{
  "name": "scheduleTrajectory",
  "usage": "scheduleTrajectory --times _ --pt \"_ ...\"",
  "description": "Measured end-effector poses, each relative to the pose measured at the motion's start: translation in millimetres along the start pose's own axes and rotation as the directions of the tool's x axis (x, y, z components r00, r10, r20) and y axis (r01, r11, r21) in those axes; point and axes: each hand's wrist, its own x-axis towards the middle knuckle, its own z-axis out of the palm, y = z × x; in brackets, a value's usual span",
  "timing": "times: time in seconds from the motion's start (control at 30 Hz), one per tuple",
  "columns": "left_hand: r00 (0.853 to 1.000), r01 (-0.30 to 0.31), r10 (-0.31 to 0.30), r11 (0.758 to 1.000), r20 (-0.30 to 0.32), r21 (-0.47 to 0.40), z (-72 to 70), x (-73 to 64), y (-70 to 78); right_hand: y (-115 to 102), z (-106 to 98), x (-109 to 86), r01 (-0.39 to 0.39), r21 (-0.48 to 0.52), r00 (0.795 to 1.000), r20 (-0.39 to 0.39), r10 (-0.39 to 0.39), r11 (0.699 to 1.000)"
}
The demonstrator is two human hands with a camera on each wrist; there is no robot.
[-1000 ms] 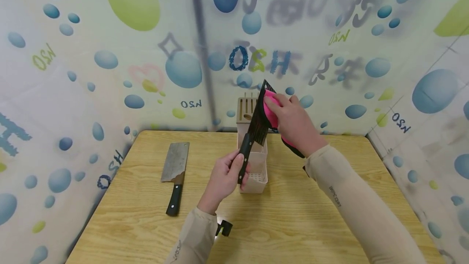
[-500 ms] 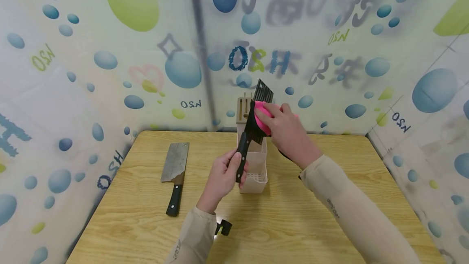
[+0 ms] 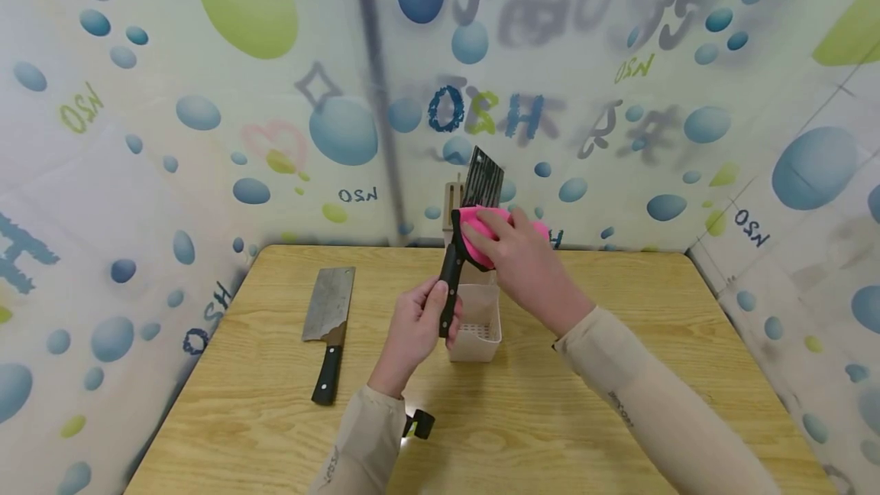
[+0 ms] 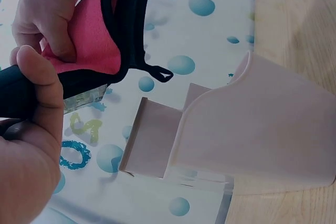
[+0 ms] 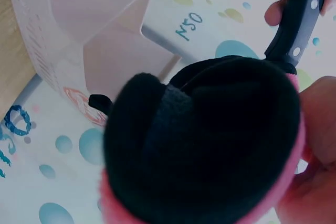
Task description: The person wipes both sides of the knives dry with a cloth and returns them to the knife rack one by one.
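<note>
My left hand (image 3: 415, 323) grips the black riveted handle of a kitchen knife (image 3: 484, 182), whose broad blade points up and away and looks dark and striped. Folded over the blade's lower part is a pink cloth (image 3: 474, 217) with black trim, which my right hand (image 3: 528, 270) pinches close to the handle. In the left wrist view the cloth (image 4: 97, 35) shows its hanging loop, and a short strip of shiny blade (image 4: 86, 98) peeks out below it. The cloth's black side (image 5: 210, 145) fills much of the right wrist view. Most of the lower blade is hidden.
Behind and below the hands stands a beige knife holder (image 3: 474, 346) with a slotted top and an open front bin. A cleaver (image 3: 326, 308) lies on the wooden table (image 3: 241, 403) to the left. A patterned curtain wall (image 3: 275, 136) closes off the back.
My right hand has slid the cloth down the blade toward the handle, leaving more of the upper blade exposed. The knife has shifted slightly left.
</note>
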Motion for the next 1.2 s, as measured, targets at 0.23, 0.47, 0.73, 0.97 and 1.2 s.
scheduleTrajectory --times 0.23,0.47,0.73,0.97,1.2 --pt "0.999 0.011 -0.011 1.000 -0.032 0.003 0.5 1.2 0.3 -7.5 0.7 -3.2 0.035 -0.007 0.999 -0.002 -0.035 0.999" --pt "0.999 0.009 -0.010 1.000 -0.049 -0.013 2.7 1.2 2.4 -9.0 1.5 -4.5 0.061 -0.028 0.998 -0.012 -0.062 0.998" --pt "0.997 0.007 -0.009 0.999 -0.072 -0.032 4.5 1.2 2.5 -9.4 2.1 -6.7 0.074 -0.020 0.997 -0.012 -0.074 0.997" --pt "0.995 0.014 -0.019 0.999 -0.095 -0.048 6.0 1.7 4.1 -11.4 0.7 -7.8 0.106 -0.021 0.993 -0.045 -0.107 0.994" --pt "0.993 0.006 -0.013 0.998 -0.118 -0.059 5.0 1.4 5.2 -12.4 -2.4 -7.4 0.149 0.029 0.987 -0.063 -0.147 0.988"
